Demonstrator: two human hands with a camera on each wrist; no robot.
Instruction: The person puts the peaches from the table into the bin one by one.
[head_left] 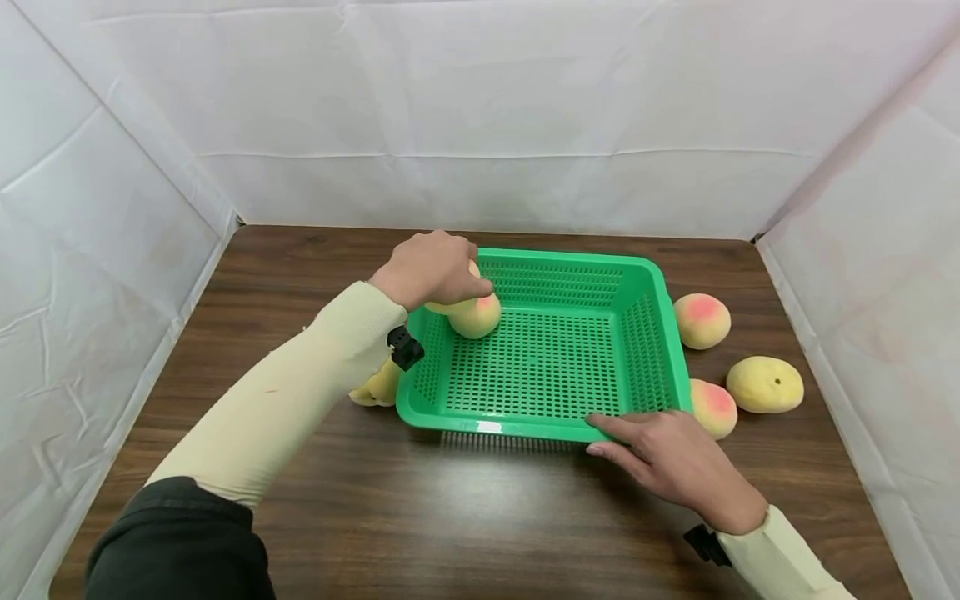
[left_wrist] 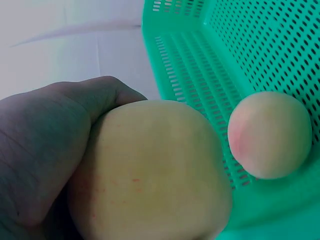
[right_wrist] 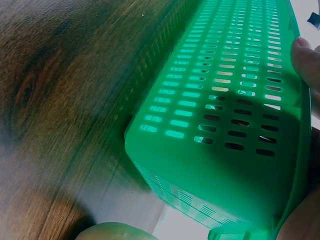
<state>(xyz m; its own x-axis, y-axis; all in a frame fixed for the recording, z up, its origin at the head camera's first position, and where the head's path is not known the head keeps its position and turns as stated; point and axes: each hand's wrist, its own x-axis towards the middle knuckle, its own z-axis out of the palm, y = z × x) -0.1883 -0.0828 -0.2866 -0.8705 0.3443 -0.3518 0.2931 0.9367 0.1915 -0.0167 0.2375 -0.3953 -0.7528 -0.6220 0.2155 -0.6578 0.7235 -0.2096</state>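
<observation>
My left hand [head_left: 438, 271] grips a pale yellow peach [left_wrist: 150, 170] above the left end of a green plastic basket [head_left: 532, 429]. Inside the basket, near its left wall, another peach [head_left: 477, 318] with a pink blush lies just below that hand. At the basket's near right corner, my right hand [head_left: 663, 458] holds the rim, its thumb and a finger reaching along the front edge. In the right wrist view, the slotted outer wall [right_wrist: 210, 165] fills much of the picture, and only parts of the hand show at the right edge.
Right of the basket lie a blushed peach [head_left: 702, 321], a yellow fruit [head_left: 765, 385] and another blushed peach [head_left: 714, 408]. Yellow fruit [head_left: 378, 386] sits at the left, partly hidden by my left wrist. White sheeting [head_left: 480, 108] walls in the brown wooden table [head_left: 450, 525].
</observation>
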